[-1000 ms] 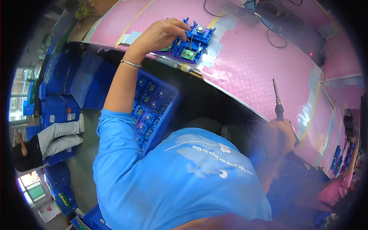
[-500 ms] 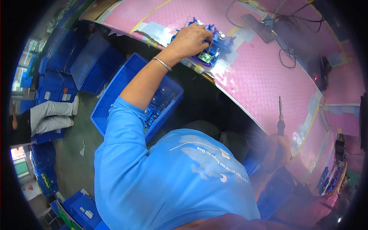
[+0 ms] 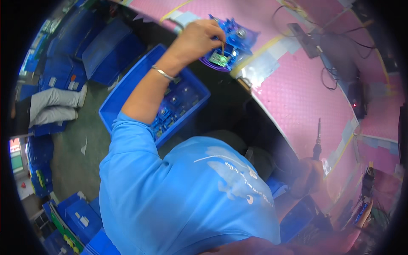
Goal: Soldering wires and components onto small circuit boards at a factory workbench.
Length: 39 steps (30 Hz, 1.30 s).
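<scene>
Left hand (image 3: 203, 39), fingers narrow, pinching blue housing (image 3: 234, 39), upper middle of frame. Right hand (image 3: 309, 175) wraps soldering iron (image 3: 317, 148), right side. Housing likely light, stiff; green circuit board (image 3: 218, 58) looks fragile: grip outer edges.

Assemblies (image 3: 173, 100) lie in the bin (image 3: 123, 101), left of the soldering iron (image 3: 318, 139).

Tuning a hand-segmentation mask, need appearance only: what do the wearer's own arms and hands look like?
Left hand: no glove. Plain silver-coloured bangle at that wrist, forearm uncovered, short light-blue sleeve on the upper arm. Right hand: looks gloveless too, but that side is hazy; can't tell what's on its wrist.
</scene>
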Each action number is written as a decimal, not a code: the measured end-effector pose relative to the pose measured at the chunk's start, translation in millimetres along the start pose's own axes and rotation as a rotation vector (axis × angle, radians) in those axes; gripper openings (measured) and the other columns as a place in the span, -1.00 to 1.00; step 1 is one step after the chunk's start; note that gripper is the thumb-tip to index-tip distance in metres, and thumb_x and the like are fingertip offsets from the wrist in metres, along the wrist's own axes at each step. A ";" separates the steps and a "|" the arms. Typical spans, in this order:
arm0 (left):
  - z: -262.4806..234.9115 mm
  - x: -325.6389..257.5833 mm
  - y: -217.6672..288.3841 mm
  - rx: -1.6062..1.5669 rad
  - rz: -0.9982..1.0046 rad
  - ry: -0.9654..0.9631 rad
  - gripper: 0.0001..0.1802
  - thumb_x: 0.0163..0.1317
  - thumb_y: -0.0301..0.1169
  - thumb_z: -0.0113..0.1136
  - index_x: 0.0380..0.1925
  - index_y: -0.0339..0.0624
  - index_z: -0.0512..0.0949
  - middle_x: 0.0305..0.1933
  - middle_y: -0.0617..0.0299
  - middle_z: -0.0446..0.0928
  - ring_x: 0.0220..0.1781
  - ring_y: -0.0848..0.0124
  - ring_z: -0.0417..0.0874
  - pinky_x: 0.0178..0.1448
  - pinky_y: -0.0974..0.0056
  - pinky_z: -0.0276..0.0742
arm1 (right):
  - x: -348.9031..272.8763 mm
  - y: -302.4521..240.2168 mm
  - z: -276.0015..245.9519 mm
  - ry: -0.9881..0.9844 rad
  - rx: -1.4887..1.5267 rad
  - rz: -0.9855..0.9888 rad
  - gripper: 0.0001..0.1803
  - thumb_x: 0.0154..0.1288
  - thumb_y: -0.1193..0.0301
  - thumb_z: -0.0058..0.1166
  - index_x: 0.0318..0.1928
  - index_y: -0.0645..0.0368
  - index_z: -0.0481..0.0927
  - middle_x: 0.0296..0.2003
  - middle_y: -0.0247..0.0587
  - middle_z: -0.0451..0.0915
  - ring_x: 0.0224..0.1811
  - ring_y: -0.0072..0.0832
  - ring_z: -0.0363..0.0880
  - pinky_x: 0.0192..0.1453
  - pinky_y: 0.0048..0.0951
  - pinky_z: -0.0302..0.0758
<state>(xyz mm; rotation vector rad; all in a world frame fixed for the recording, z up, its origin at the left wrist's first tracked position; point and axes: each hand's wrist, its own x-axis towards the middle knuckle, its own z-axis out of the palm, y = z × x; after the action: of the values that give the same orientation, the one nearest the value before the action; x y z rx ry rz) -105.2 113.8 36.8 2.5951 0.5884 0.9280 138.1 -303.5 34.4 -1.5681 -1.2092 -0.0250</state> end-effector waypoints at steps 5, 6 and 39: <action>-91.2 -103.0 -10.7 0.259 -0.263 0.140 -0.90 0.09 -0.40 0.45 -0.38 -0.13 0.77 -0.30 0.14 0.70 -0.20 0.16 0.76 -0.07 0.21 0.65 | 16.2 -13.3 14.8 0.018 -0.030 -0.043 -0.91 0.41 0.59 0.19 -0.26 0.38 0.58 -0.48 -0.03 0.63 -0.45 -0.34 0.56 -0.29 -0.37 0.52; -97.9 -127.6 -17.0 0.258 -0.279 0.138 -0.90 0.09 -0.40 0.45 -0.38 -0.13 0.77 -0.30 0.14 0.70 -0.20 0.16 0.76 -0.07 0.21 0.65 | 20.5 -12.6 18.3 0.006 -0.018 -0.078 -0.91 0.42 0.60 0.18 -0.25 0.38 0.57 -0.48 -0.03 0.63 -0.46 -0.33 0.56 -0.29 -0.36 0.53; 74.7 -149.5 22.9 -0.294 -0.493 0.508 -0.89 0.20 -0.55 0.39 -0.28 -0.13 0.78 -0.17 0.14 0.72 -0.18 0.30 0.77 -0.06 0.27 0.69 | 36.5 -32.9 68.1 -0.182 -0.068 -0.148 -0.90 0.33 0.59 0.30 -0.23 0.36 0.63 -0.43 -0.01 0.69 -0.42 -0.33 0.65 -0.31 -0.44 0.54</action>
<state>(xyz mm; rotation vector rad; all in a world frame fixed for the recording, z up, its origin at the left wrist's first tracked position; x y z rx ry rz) -155.2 10.6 -86.9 1.8249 1.0656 1.3690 95.7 -233.1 51.8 -1.5627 -1.4794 -0.0200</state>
